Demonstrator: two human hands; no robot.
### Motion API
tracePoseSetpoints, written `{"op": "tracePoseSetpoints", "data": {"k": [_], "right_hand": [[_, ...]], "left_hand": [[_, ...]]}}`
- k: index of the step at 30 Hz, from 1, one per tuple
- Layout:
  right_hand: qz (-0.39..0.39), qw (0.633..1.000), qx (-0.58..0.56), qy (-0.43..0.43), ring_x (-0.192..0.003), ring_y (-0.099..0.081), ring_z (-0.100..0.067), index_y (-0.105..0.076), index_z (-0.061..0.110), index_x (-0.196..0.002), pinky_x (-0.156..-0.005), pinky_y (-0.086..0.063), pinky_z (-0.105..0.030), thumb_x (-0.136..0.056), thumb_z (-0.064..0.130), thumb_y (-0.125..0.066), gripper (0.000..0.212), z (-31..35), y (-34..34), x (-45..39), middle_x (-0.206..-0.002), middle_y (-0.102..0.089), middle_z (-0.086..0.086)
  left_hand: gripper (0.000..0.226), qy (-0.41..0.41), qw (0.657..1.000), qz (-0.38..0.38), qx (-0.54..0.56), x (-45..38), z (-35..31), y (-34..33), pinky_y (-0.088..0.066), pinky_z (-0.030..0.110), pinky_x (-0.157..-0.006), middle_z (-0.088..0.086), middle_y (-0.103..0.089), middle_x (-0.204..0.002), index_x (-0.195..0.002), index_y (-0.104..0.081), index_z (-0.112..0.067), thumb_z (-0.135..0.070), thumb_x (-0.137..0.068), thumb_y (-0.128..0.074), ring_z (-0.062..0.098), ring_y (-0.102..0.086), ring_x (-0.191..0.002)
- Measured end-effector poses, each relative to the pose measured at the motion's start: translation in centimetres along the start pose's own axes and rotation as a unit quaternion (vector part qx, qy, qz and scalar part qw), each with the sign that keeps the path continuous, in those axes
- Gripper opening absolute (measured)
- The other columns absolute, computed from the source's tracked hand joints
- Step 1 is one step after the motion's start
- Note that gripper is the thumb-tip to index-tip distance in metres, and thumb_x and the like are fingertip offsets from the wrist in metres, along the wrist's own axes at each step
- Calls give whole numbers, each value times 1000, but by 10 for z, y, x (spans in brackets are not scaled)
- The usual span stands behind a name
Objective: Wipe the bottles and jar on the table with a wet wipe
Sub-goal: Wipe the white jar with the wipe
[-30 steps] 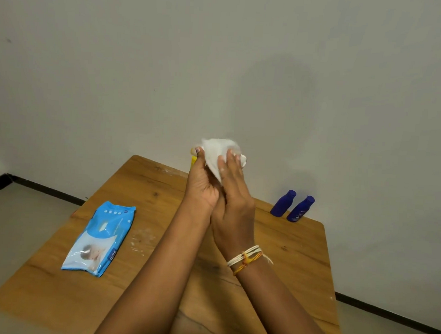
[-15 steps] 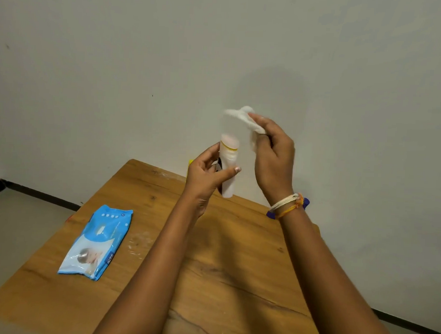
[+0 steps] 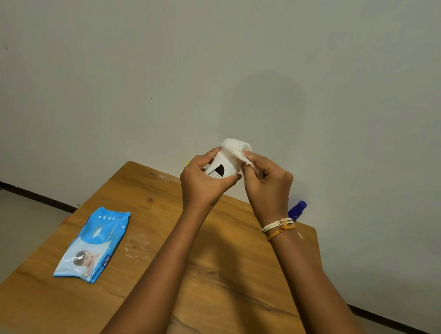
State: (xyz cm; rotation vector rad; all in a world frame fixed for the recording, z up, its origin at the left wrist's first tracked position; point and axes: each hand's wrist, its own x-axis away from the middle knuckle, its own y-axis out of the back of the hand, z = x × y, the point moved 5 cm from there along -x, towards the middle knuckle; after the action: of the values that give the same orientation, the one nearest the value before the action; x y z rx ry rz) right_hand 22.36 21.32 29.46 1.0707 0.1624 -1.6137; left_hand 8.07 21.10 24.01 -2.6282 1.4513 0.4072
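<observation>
Your left hand [image 3: 203, 183] is closed around the white bottle [image 3: 223, 164], lifted above the table [image 3: 161, 202], and your right hand [image 3: 267, 187] pinches the soft wet wipe [image 3: 234, 148] on its top; it looks light and smooth, so hold the body firmly.

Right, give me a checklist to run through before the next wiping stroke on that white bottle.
1. White plastic bottle gripped in left hand: ok.
2. White wet wipe pinched by right hand: ok.
3. Wipe touching the bottle's upper end: ok.
4. Bottle held clear above the wooden table: ok.
5. Blue plastic bottle at the table's far edge, ready for later: partly hidden by the wrist, upright or not cannot tell.
6. Blue wet-wipe pack within view for a fresh wipe: ok.
</observation>
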Motion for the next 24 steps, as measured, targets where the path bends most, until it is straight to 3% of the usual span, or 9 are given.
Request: {"op": "tracePoseSetpoints", "data": {"k": [4, 7, 10, 13, 15, 18, 21, 24], "right_hand": [[-41, 986, -96, -129, -65, -59, 2, -76, 10, -91, -55, -46, -7, -83, 19, -72, 12, -16, 11, -12, -77, -71, 1], [-79, 980, -114, -140, -66, -57, 4, -74, 12, -93, -56, -45, -8, -87, 21, -68, 13, -13, 17, -24, -77, -67, 4], [32, 988, -118, -94, -70, -56, 7, -70, 10, -108, -59, -42, -6, -94, 27, -57, 26, 1, -2, -28, -86, -67, 5], [118, 983, -108, -86, -103, -60, -2, -65, 8, -120, -82, -51, -12, -98, 29, -49, 35, -1, -23, -19, -119, -67, -4], [101, 985, -102, -91, -112, -58, -7, -66, 8, -120, -89, -51, -14, -95, 23, -55, 31, -6, -27, -17, -127, -63, -5], [74, 985, -112, -110, -107, -59, -2, -72, 10, -106, -89, -50, -13, -84, 15, -70, 22, -10, -28, -20, -119, -67, -2], [32, 962, -198, -183, -98, -66, -2, -75, 10, -99, -87, -56, -27, -78, 11, -75, 21, -20, -27, -20, -102, -72, 4], [-7, 941, -239, -241, -90, -66, 4, -73, 14, -105, -76, -57, -19, -80, 10, -74, 26, -32, -31, -7, -95, -70, 14]], "left_hand": [[73, 7, 1000, -17, -14, -2, 2, 1, -51, 10, -56, -18, -59, -92, -119, -65, -29, -33, -52, -92, 3, -62, -84], [73, 1, 1000, -9, -29, -2, -1, -2, -49, 8, -55, -13, -60, -96, -120, -63, -29, -37, -53, -91, 5, -62, -84], [72, -10, 999, 4, -49, -1, -1, -8, -51, 12, -58, -10, -62, -95, -121, -64, -27, -38, -55, -90, 4, -62, -81], [63, -23, 997, 3, -78, -2, 0, -8, -57, 29, -61, -8, -62, -91, -114, -66, -23, -44, -57, -85, 11, -62, -80], [58, -42, 994, -3, -98, -2, -1, -6, -57, 36, -59, -7, -62, -88, -107, -67, -25, -51, -57, -79, 14, -62, -77], [49, -62, 992, -18, -108, -2, -4, -4, -55, 37, -54, -9, -60, -82, -96, -67, -28, -57, -56, -71, 11, -60, -70], [61, -45, 994, -25, -92, -4, 0, -3, -56, 30, -56, -10, -61, -86, -108, -67, -27, -50, -54, -83, 7, -62, -73], [72, -25, 996, -21, -88, -5, 7, -2, -55, 20, -56, -9, -63, -94, -121, -64, -27, -45, -56, -88, 6, -63, -78]]}}
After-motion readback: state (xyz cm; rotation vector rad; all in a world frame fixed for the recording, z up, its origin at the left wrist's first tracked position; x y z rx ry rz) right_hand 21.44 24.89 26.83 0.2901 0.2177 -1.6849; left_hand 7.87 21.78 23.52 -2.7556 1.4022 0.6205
